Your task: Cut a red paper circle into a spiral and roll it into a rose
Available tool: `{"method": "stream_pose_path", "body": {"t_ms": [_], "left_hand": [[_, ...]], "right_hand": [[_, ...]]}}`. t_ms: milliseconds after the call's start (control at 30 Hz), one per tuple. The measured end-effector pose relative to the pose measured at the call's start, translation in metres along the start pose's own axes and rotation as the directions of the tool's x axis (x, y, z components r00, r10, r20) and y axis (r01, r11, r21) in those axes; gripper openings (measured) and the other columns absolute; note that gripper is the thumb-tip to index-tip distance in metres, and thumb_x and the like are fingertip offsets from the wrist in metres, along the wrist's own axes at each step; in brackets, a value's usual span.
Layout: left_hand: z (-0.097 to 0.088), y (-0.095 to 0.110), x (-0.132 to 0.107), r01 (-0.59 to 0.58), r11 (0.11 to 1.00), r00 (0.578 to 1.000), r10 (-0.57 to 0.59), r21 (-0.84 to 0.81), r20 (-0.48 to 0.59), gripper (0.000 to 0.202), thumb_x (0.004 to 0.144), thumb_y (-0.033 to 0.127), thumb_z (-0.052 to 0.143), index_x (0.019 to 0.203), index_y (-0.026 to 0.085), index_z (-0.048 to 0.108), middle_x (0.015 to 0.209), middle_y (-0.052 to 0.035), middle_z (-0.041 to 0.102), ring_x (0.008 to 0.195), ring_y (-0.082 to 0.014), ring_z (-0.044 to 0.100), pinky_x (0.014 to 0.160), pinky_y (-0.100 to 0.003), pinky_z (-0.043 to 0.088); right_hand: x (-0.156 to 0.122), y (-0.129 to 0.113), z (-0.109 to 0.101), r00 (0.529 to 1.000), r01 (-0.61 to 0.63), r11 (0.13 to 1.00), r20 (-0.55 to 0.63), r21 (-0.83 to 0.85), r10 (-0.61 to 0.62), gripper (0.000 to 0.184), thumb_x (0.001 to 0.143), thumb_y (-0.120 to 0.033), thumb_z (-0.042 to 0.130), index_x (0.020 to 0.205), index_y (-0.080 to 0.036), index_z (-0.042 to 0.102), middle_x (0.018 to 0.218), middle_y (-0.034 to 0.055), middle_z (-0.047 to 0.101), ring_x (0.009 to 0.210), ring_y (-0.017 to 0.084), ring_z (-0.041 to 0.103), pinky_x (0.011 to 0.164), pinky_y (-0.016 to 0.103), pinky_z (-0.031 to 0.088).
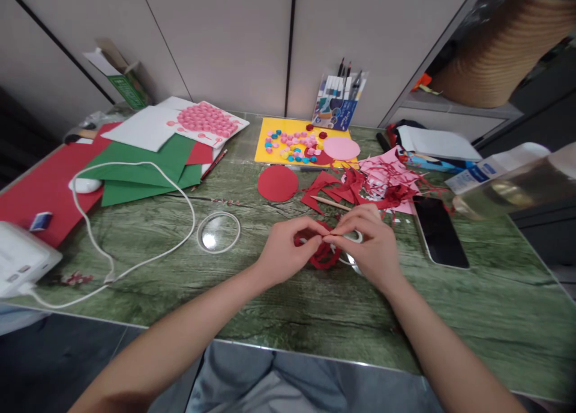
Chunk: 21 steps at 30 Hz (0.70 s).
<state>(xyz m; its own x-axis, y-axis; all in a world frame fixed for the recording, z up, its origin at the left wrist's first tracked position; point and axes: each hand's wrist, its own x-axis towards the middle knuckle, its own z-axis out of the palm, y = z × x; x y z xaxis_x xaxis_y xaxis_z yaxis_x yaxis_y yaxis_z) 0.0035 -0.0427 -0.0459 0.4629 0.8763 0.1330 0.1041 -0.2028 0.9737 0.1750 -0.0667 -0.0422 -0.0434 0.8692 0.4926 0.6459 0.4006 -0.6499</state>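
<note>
My left hand (291, 245) and my right hand (371, 239) meet above the table, thumbs and fingertips pinched together on a curled red paper strip (324, 260). Loops of the strip hang just below the fingers; the pinched bit itself is mostly hidden. A thin pale wooden stick (329, 203) pokes out to the left from behind my right hand; whether that hand grips it I cannot tell. Beneath the right fingers shows part of a white ring-like thing (357, 237). Farther back lie a red paper circle (278, 183) and red paper scraps (321, 188).
A yellow sheet (265, 143) bears small coloured paper rolls and a pink circle (341, 148). Right are a phone (440, 232) and a clear bottle (513, 188). Left are green paper (135, 173), a white cable (193, 212), a white ring (219, 233) and a charger (22, 260).
</note>
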Motion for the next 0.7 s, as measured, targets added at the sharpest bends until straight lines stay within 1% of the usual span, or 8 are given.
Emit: {"method": "stream_pose_path", "body": {"t_ms": [200, 400, 467, 567, 633, 700], "left_hand": [[0.000, 0.000, -0.001, -0.032, 0.999, 0.999, 0.031, 0.039, 0.021, 0.018, 0.074, 0.008, 0.052, 0.082, 0.017, 0.065, 0.083, -0.0025, 0.068, 0.078, -0.0147, 0.062, 0.072, -0.026, 0.048], [-0.002, 0.005, -0.001, -0.062, 0.992, 0.996, 0.055, 0.106, 0.071, 0.021, 0.072, 0.007, 0.051, 0.083, 0.017, 0.065, 0.084, -0.0022, 0.067, 0.080, -0.0154, 0.061, 0.076, -0.027, 0.047], [-0.003, 0.005, -0.001, -0.078, 0.988, 0.995, 0.068, 0.133, 0.077, 0.019, 0.072, 0.009, 0.052, 0.083, 0.018, 0.065, 0.084, -0.0026, 0.067, 0.080, -0.0154, 0.061, 0.075, -0.027, 0.046], [-0.002, 0.006, -0.001, -0.094, 0.985, 0.993, 0.082, 0.144, 0.083, 0.012, 0.075, 0.017, 0.055, 0.083, 0.017, 0.064, 0.085, -0.0042, 0.067, 0.079, -0.0155, 0.061, 0.075, -0.028, 0.046], [0.000, 0.005, -0.002, -0.089, 0.985, 0.993, 0.077, 0.151, 0.085, 0.011, 0.076, 0.021, 0.057, 0.082, 0.016, 0.064, 0.085, -0.0047, 0.067, 0.078, -0.0154, 0.061, 0.074, -0.028, 0.046], [0.001, 0.005, -0.002, -0.074, 0.985, 0.995, 0.062, 0.155, 0.081, 0.010, 0.076, 0.021, 0.058, 0.081, 0.017, 0.064, 0.084, -0.0044, 0.068, 0.077, -0.0151, 0.061, 0.073, -0.027, 0.046]], "right_hand": [[-0.001, 0.004, 0.000, 0.999, 0.015, 1.000, 0.038, 0.001, -0.015, 0.017, 0.066, -0.034, 0.076, 0.062, -0.023, 0.063, 0.068, 0.0014, 0.059, 0.078, 0.021, 0.052, 0.068, 0.036, 0.042], [0.000, 0.007, 0.000, 0.995, 0.016, 1.000, 0.097, -0.010, -0.015, 0.021, 0.068, -0.037, 0.074, 0.060, -0.022, 0.060, 0.069, 0.0015, 0.059, 0.078, 0.021, 0.053, 0.069, 0.036, 0.041], [0.000, 0.008, -0.001, 0.992, 0.017, 1.000, 0.122, -0.014, -0.015, 0.022, 0.068, -0.037, 0.073, 0.059, -0.022, 0.059, 0.070, 0.0015, 0.059, 0.078, 0.021, 0.052, 0.069, 0.036, 0.041], [0.000, 0.010, -0.001, 0.988, 0.011, 1.000, 0.155, -0.021, -0.008, 0.024, 0.068, -0.036, 0.073, 0.059, -0.021, 0.057, 0.071, 0.0015, 0.058, 0.080, 0.021, 0.052, 0.070, 0.036, 0.039], [-0.001, 0.011, 0.000, 0.984, 0.007, 1.000, 0.180, -0.028, -0.002, 0.025, 0.068, -0.035, 0.073, 0.059, -0.021, 0.055, 0.071, 0.0014, 0.057, 0.081, 0.022, 0.051, 0.070, 0.036, 0.039], [-0.002, 0.011, 0.000, 0.979, 0.008, 0.999, 0.203, -0.036, -0.001, 0.025, 0.069, -0.033, 0.073, 0.058, -0.020, 0.054, 0.071, 0.0011, 0.057, 0.081, 0.022, 0.050, 0.070, 0.036, 0.038]]}}
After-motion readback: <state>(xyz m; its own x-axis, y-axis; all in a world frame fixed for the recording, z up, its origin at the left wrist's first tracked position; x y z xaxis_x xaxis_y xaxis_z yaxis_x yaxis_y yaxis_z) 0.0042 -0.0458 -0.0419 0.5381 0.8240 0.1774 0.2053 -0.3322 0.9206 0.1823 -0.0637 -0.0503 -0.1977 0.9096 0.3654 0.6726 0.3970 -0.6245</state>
